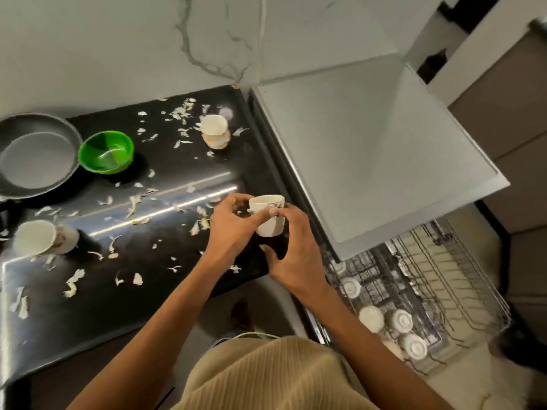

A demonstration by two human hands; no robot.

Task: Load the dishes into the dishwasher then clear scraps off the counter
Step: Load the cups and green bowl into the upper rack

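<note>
Scrap-strewn black counter (88, 291) beside marble wall (118, 39) — both hands (231, 229) (296, 255) grip one cup (268, 216).

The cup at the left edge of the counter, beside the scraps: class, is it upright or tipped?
Tipped. The cup lies on its side on the black counter, its open mouth facing left.

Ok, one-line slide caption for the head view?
Both hands hold a white cup over the scrap-strewn counter, beside the open dishwasher rack.
</note>
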